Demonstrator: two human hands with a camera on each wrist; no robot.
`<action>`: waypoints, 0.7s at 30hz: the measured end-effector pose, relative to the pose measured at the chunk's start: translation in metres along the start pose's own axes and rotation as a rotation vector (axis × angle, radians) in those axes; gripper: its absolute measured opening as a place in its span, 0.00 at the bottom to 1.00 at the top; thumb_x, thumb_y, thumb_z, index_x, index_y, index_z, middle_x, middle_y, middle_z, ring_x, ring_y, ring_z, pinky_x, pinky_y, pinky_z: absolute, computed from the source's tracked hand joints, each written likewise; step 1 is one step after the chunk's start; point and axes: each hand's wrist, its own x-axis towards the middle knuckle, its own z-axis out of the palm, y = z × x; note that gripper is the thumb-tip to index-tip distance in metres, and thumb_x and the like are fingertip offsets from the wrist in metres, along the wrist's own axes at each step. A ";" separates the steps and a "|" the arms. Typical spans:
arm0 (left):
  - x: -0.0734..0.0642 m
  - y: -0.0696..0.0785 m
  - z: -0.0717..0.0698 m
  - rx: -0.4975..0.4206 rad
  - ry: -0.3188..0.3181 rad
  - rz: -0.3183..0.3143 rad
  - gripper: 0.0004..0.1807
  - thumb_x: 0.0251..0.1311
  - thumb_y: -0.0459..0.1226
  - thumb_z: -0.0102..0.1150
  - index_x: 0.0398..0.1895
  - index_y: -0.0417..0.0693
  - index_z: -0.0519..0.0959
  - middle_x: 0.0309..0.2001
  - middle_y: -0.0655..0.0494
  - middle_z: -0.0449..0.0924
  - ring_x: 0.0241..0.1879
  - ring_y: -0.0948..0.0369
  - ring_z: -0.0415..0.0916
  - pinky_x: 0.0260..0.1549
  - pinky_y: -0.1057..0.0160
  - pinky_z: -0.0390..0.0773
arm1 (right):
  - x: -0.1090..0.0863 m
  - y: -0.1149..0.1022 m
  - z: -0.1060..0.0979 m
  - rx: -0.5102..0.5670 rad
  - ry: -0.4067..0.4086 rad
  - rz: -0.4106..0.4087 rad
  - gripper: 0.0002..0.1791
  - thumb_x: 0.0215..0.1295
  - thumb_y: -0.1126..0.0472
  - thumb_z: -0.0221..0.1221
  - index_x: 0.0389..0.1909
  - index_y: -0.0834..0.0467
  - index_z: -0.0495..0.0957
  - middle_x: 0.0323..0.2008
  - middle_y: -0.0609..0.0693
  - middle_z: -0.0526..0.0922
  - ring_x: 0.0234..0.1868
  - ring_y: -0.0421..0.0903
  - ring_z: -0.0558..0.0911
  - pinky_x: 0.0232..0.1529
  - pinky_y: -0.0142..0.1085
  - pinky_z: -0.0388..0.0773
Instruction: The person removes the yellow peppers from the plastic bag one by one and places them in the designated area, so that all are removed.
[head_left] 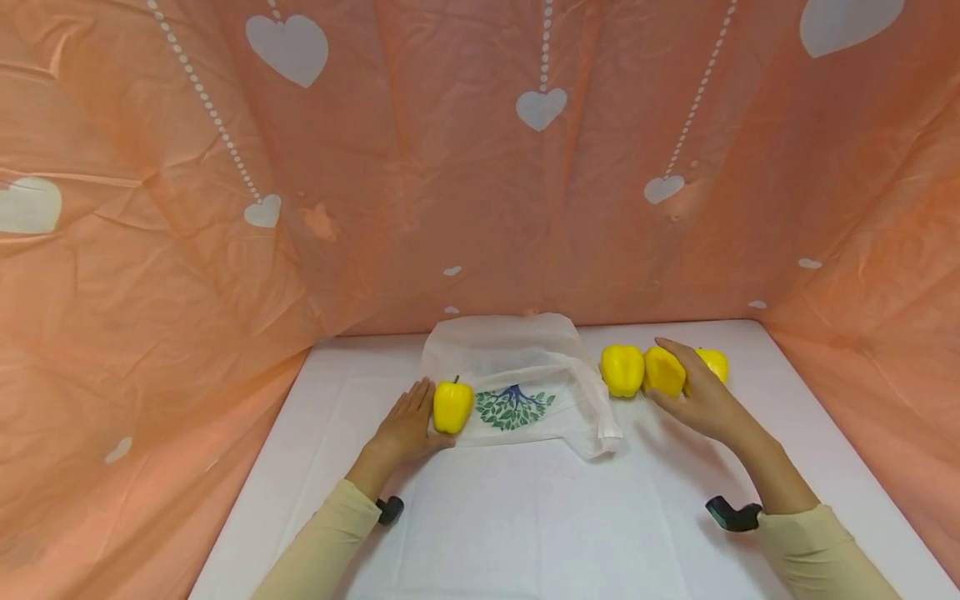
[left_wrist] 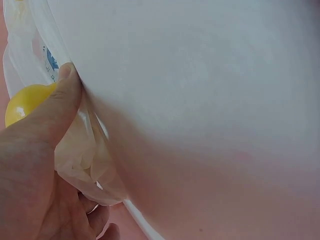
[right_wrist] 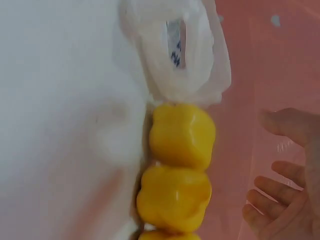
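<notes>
- Backdrop: orange curtain [head_left: 480,217] with white hearts, filling the upper frame and both sides; white table [head_left: 480,517] below.
- Plastic bag [head_left: 517,354] lies mid-frame, tree print [head_left: 513,408] facing up.
- One yellow pepper [head_left: 453,407] stands at the bag's left end; can't tell if it's on the film or inside.
- Row of three right of the bag: left pepper [head_left: 622,371], middle pepper [head_left: 663,372], right pepper [head_left: 714,363], the last partly hidden.
- Doing it well, as judged: straddle one pepper at its widest, close thumb and fingers evenly, lift straight up so neighbours don't roll. Skin looks slick, so full finger contact beats fingertips. Left side should steady the film without tugging.
- Left hand [head_left: 403,427]: fingers straight along the lone pepper's left side, thumb across its near side; left-wrist view puts the thumb tip at the bag edge. No closed grip shows.
- Right hand [head_left: 697,400]: thumb and fingers spread, nothing gripped. Middle pepper shows in the thumb-finger gap; right-wrist view has the hand at lower right, apart from the row.
</notes>
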 end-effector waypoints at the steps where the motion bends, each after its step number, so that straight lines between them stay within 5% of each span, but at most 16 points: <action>1: 0.000 0.000 0.000 -0.001 0.003 0.001 0.61 0.69 0.56 0.69 0.85 0.29 0.44 0.87 0.34 0.41 0.86 0.41 0.41 0.85 0.44 0.44 | 0.000 -0.002 0.002 0.003 0.002 -0.011 0.48 0.68 0.63 0.72 0.82 0.62 0.57 0.78 0.72 0.62 0.76 0.75 0.62 0.71 0.77 0.62; 21: 0.002 -0.001 0.001 0.001 -0.008 -0.001 0.61 0.69 0.57 0.69 0.86 0.30 0.44 0.87 0.36 0.40 0.86 0.42 0.40 0.85 0.44 0.43 | 0.010 -0.036 0.050 0.050 -0.065 -0.109 0.45 0.69 0.59 0.72 0.81 0.61 0.61 0.79 0.64 0.65 0.78 0.68 0.65 0.75 0.70 0.63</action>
